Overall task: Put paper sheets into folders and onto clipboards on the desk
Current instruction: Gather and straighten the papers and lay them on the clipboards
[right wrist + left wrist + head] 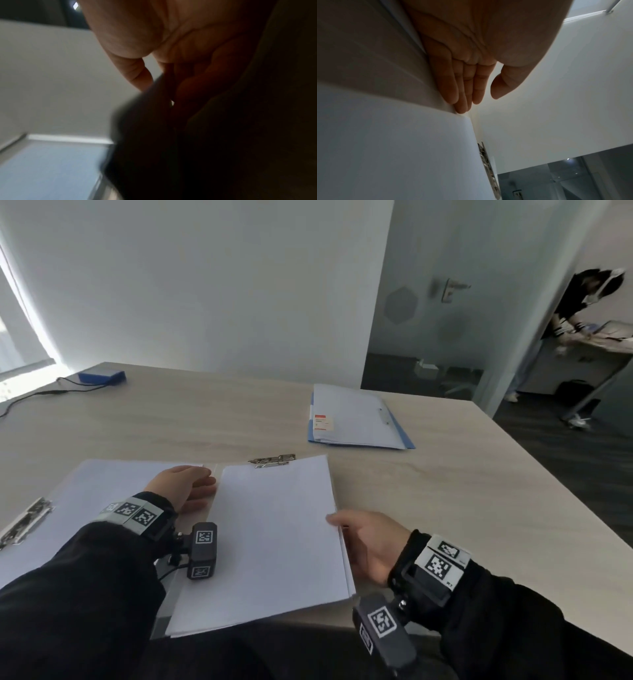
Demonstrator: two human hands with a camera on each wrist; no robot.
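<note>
At lower centre of the head view, gripping the right edge of the sheets (274, 529) with the right hand (368, 542), thumb on top and fingers tucking underneath, out of sight. Lying flat on the desk (445, 491), with the top edge sitting at a metal clip (272, 460); not telling whether slipping under it or only touching it. Showing, in the right wrist view, the right hand (171, 40) clamping a dark, blurred edge at middle frame, thumb on one side and fingers on the other. Pressing the left hand (181, 486) flat at left of centre, fingers straight and together, just beside the left edge of the sheets and partly over a clipboard (102, 484) covered in white paper. Matching this in the left wrist view: showing the left hand (471, 54) lying open, fingers (452, 88) touching one another and reaching the corner of the sheets (393, 148), thumb standing apart, holding nothing, with the clip (486, 162) at lower centre. Seeing a second clip (25, 523) at the lower left edge of the head view, on that clipboard. Seeing, at upper right of centre and well apart from both hands, a blue folder (356, 417) with white on top and a small label. Seeing, at upper left, a blue box (101, 376) with a black cable (30, 397) trailing to the left edge. Seeing, at far upper right, a person (582, 299) in dark clothes bending over another table.
</note>
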